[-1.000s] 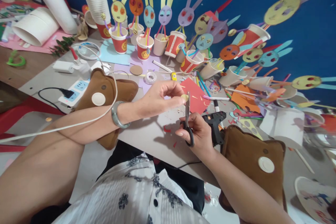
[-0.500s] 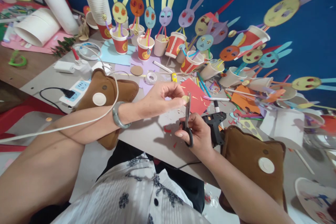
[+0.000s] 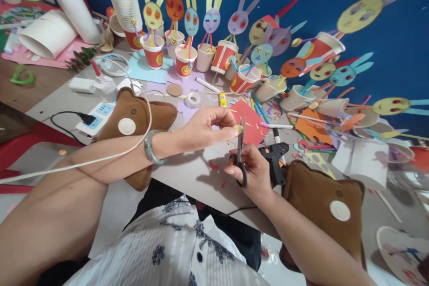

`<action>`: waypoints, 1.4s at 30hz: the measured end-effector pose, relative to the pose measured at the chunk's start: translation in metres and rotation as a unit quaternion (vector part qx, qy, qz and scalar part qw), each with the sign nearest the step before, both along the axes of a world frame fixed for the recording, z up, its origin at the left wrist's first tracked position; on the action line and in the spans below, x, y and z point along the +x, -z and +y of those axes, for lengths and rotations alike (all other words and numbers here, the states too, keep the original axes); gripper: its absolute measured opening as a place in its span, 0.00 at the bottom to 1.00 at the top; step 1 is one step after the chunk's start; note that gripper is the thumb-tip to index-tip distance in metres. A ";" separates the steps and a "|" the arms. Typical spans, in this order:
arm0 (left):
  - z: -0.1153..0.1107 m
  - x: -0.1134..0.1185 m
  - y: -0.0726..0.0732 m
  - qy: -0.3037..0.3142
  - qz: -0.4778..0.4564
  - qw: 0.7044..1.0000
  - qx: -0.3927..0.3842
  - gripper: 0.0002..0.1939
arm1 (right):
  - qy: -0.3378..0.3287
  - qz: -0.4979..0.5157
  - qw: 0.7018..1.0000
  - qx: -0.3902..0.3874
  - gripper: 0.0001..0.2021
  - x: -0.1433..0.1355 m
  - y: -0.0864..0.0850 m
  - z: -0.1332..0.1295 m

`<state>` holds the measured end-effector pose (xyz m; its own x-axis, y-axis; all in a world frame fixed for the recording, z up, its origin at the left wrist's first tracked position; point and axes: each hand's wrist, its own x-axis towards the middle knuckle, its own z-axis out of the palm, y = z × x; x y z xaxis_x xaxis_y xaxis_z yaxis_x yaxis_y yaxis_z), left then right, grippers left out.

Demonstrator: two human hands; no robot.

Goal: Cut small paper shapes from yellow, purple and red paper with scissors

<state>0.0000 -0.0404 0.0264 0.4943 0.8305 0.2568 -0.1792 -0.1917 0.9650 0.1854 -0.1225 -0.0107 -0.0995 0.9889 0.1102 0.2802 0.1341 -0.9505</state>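
Note:
Near the middle, my left hand (image 3: 214,127) pinches a small yellow paper piece (image 3: 238,128) between thumb and fingertips. My right hand (image 3: 253,172) is closed round the black handles of a pair of scissors (image 3: 240,147), whose blades point up beside the yellow piece. Behind the blades lies a red sheet of paper (image 3: 253,120) with thin pale scraps on it. A black glue gun (image 3: 275,156) rests on the table just right of my right hand.
Paper cups (image 3: 186,60) with paper rabbit figures line the back. Brown cushions (image 3: 325,205) lie at both sides. A white cable (image 3: 100,159) crosses my left arm. A power strip (image 3: 97,118), tape roll (image 3: 192,98) and orange paper (image 3: 313,126) are around.
The scissor blades have shifted slightly and stand a little further apart. The yellow piece and my left fingertips have moved slightly right and down.

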 end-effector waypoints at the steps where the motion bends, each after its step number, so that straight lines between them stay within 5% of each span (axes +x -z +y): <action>1: 0.000 0.000 0.000 0.000 0.000 1.000 0.001 0.08 | 0.002 -0.001 1.000 0.000 0.28 0.000 0.000 0.000; 42: 0.001 -0.001 0.001 -0.007 -0.020 1.000 0.001 0.08 | -0.001 0.016 1.000 0.003 0.27 -0.002 -0.004 -0.002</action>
